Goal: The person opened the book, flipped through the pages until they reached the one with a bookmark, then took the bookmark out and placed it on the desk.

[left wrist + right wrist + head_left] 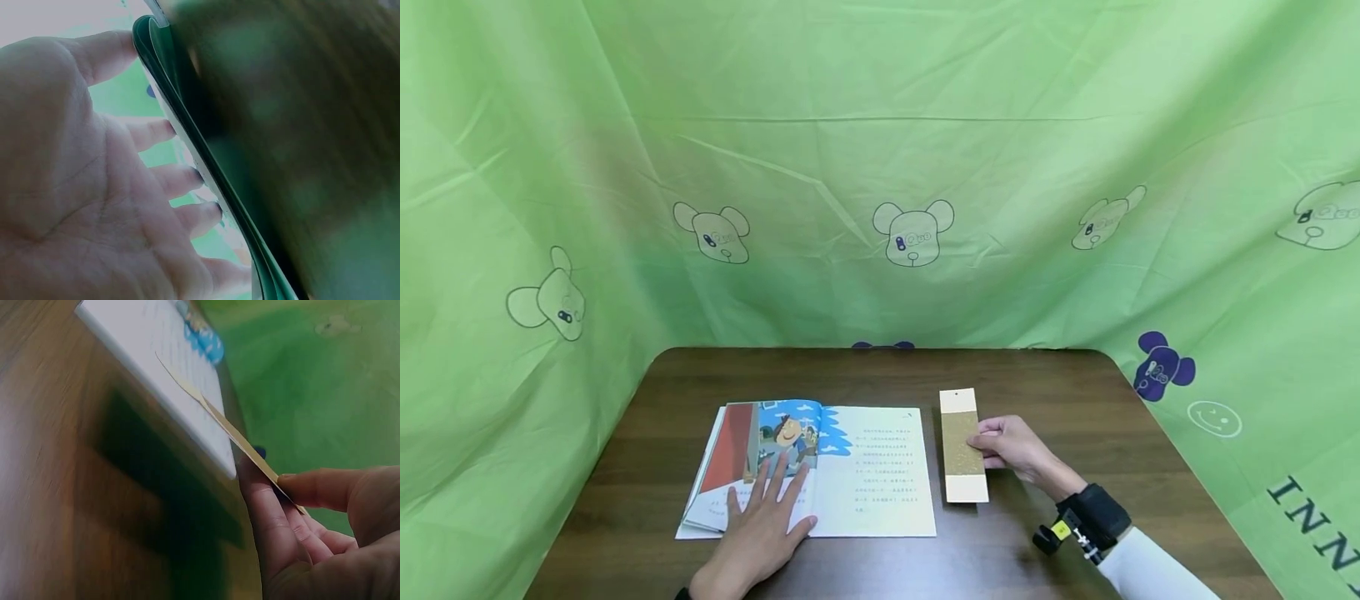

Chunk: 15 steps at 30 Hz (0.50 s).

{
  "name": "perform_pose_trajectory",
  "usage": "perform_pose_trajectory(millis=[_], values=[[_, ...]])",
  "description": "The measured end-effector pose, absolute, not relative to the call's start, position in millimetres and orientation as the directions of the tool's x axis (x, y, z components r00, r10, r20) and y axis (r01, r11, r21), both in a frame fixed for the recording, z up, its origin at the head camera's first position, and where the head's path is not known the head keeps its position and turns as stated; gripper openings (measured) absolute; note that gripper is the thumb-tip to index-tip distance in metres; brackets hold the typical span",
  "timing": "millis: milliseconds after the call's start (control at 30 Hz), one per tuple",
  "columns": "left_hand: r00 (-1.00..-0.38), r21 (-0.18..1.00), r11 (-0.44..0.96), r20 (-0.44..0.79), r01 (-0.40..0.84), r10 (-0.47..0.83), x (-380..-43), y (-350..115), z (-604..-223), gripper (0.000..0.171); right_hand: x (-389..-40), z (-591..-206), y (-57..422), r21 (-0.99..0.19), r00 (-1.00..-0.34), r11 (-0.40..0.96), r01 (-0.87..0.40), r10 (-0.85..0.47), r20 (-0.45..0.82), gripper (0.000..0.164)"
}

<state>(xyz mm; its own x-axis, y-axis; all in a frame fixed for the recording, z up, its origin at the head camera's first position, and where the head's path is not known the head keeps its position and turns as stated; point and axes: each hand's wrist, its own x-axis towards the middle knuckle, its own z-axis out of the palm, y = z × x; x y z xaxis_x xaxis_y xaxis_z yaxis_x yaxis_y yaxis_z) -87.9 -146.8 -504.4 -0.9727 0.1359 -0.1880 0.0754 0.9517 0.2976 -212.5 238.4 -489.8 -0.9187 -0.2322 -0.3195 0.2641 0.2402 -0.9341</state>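
Observation:
An open picture book (880,492) lies on the left half of the table, with a coloured drawing on its left page and lines of text on the right. Spread straight, the fingers of my left hand (763,525) rest on the lower part of the left page. To the right of the book, my right hand (1018,450) pinches a long bookmark (961,446) between thumb and fingers at its right edge. It is gold in the middle, with white ends and a small hole at the top. In the right wrist view the bookmark (250,453) appears nearly edge-on, raised above the tabletop.
The brown wooden table (865,371) has rounded far corners. Behind it and at both sides hangs a green cloth (820,167) printed with bear heads. A black wrist strap with a small device (1086,521) sits on my right wrist.

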Motion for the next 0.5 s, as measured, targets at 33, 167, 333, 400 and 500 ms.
perform_pose_trajectory(millis=[33,167,333,400,500], values=[[-0.973,0.298,0.952,-0.188,0.075,0.135,-88,-147,-504,0.077,-212,-491,242,-0.932,-0.918,0.243,0.270,-0.228,-0.325,0.015],[-0.975,0.296,0.952,-0.172,0.083,0.138,-87,-147,-505,0.077,-209,-495,254,-0.925,-0.911,0.243,0.292,-0.222,-0.347,0.014],[-0.979,0.303,0.948,-0.143,0.097,0.146,-87,-148,-505,0.076,-207,-499,263,-0.923,-0.904,0.235,0.306,-0.231,-0.359,0.017],[-0.977,0.306,0.947,-0.155,0.093,0.146,-88,-148,-505,0.076,-207,-501,266,-0.920,-0.901,0.237,0.314,-0.232,-0.367,0.016],[-0.974,0.306,0.948,-0.177,0.083,0.142,-89,-148,-506,0.077,-207,-505,269,-0.914,-0.900,0.250,0.320,-0.221,-0.376,0.015]])
